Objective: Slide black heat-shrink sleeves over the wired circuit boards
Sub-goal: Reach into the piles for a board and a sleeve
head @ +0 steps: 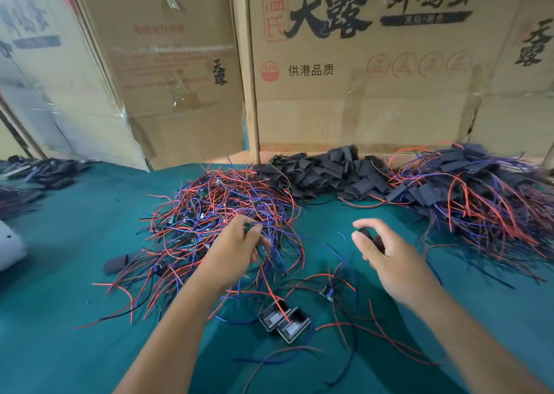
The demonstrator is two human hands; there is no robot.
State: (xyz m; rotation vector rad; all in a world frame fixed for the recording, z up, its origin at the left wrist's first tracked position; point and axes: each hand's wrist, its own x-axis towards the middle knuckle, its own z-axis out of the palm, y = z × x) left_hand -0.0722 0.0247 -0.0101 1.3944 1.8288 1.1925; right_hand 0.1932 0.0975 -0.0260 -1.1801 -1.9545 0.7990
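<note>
- Far left of the frame: a dark heap of what look like already sleeved boards (45,171) lies on the green bench (69,348); too blurred to be sure.
- Left of centre: a big tangle of red and blue wired circuit boards (215,210) waits bare, so by the look of it much of the job is left.
- The left hand (236,249) reaches into that tangle, fingers curled round a small green board and its wires.
- Lower centre: two sleeved boards (284,321) lie side by side among loose wires, with one bare board (327,292) just beside them.
- The right hand (386,258) hovers above the bench, pinching one black heat-shrink sleeve (371,239); sleeve and board are not yet joined.
- Upper centre: a stock of empty sleeves (326,171) is piled against the cardboard boxes (359,93).
- Right: a large heap of sleeved, wired boards (467,186) suggests a good share is finished.
</note>
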